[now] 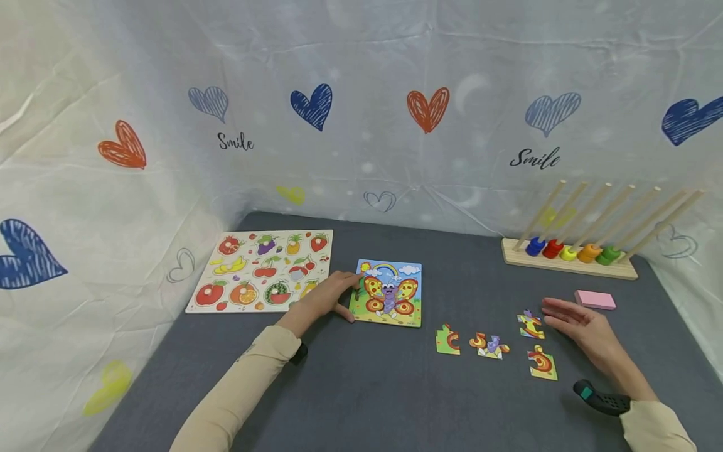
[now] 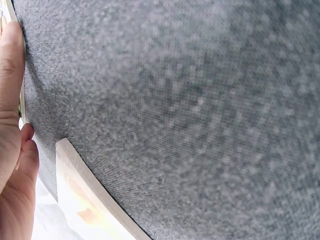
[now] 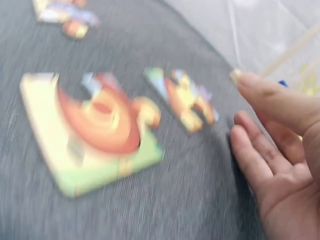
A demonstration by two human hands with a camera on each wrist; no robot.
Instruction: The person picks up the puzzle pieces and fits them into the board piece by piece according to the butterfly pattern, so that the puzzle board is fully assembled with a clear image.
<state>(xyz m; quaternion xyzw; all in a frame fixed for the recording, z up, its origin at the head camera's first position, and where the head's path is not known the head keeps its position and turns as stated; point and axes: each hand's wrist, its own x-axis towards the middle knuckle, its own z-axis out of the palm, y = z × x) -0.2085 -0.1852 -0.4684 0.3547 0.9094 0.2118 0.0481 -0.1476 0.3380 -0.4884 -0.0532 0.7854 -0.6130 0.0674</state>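
Observation:
A butterfly puzzle board [image 1: 390, 295] lies flat on the table. My left hand [image 1: 330, 296] touches its left side, with the thumb near the lower corner and fingers at the upper edge. The left wrist view shows that thumb [image 2: 11, 75] along the board's edge. My right hand [image 1: 587, 329] is held open at the right, fingers extended, beside a yellow puzzle piece [image 1: 531, 324] and holding nothing. Closer to the front lies a piece with an orange-red ring [image 1: 543, 364], blurred in the right wrist view. Two more pieces, one green [image 1: 447, 340] and one with purple [image 1: 490, 346], lie between the board and my right hand.
A fruit peg puzzle [image 1: 260, 270] lies at the left, just beyond my left forearm. A wooden stand with tilted rods and coloured rings [image 1: 569, 257] is at the back right. A pink block [image 1: 595, 300] sits behind my right hand. A printed cloth hangs around the table.

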